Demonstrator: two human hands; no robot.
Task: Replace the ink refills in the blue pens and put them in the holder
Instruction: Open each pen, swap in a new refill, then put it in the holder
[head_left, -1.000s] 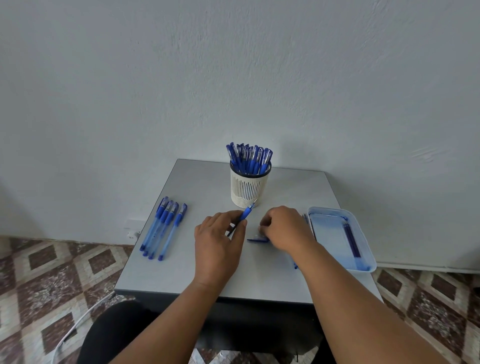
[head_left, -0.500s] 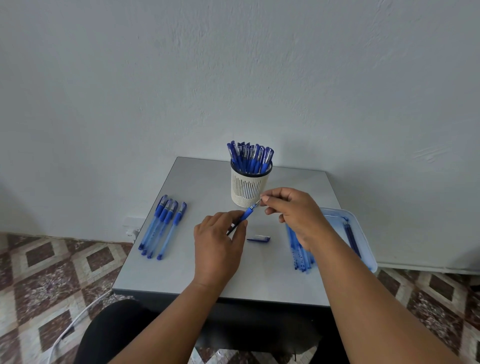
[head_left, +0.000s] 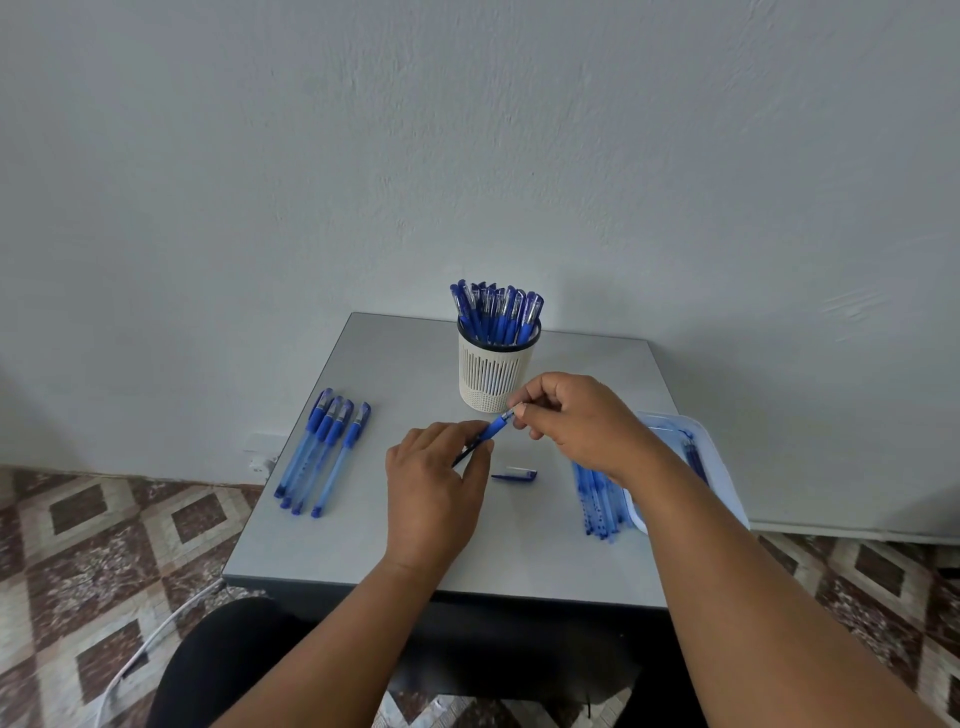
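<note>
My left hand grips the barrel of an uncapped blue pen that points up and right. My right hand pinches the pen's tip end between thumb and fingers. The pen's blue cap lies on the table just right of my left hand. A white slotted holder stands at the back centre, filled with several capped blue pens. Several more capped blue pens lie in a row at the left. A bundle of blue refills lies at the right, partly hidden by my right forearm.
The small grey table stands against a pale wall. A clear blue tray with a dark refill in it sits at the table's right edge. A white cable runs over the patterned tile floor at lower left.
My right hand lifted off the table beside the cap and moved up to the pen's tip, where it now pinches it. The left hand kept holding the pen nearly still.
</note>
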